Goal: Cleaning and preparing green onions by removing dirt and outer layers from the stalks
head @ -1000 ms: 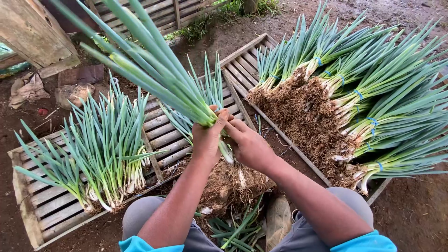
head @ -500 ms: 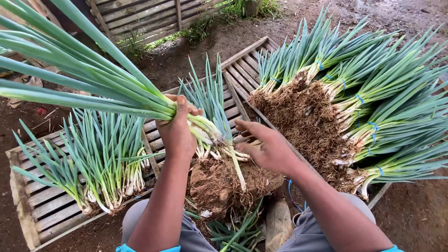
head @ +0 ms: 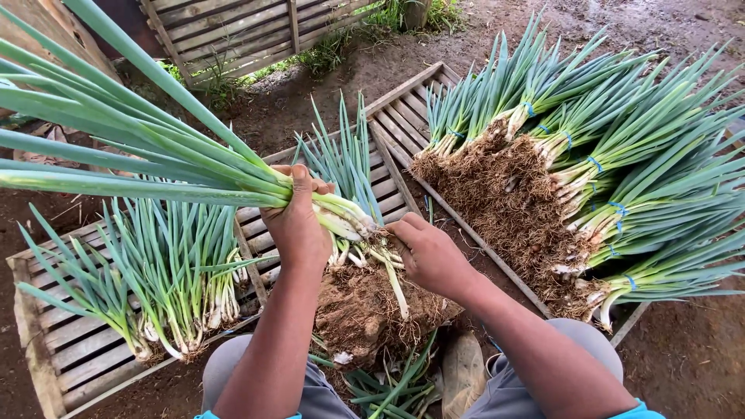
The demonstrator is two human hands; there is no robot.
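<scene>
Smooth, waxy green onion leaves, rough weathered wooden slat crate, crumbly matt soil on tangled roots

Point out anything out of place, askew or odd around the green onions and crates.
Nothing is damaged. One oddity: a single green onion hangs loose below the bunch gripped in the left hand, by the right hand. Trimmed leaves litter the ground between the knees. The tied bundles lie orderly on their crate.

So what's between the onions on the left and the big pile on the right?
In the head view, the hands, left and right, with the held bunch over a root clump.
</scene>
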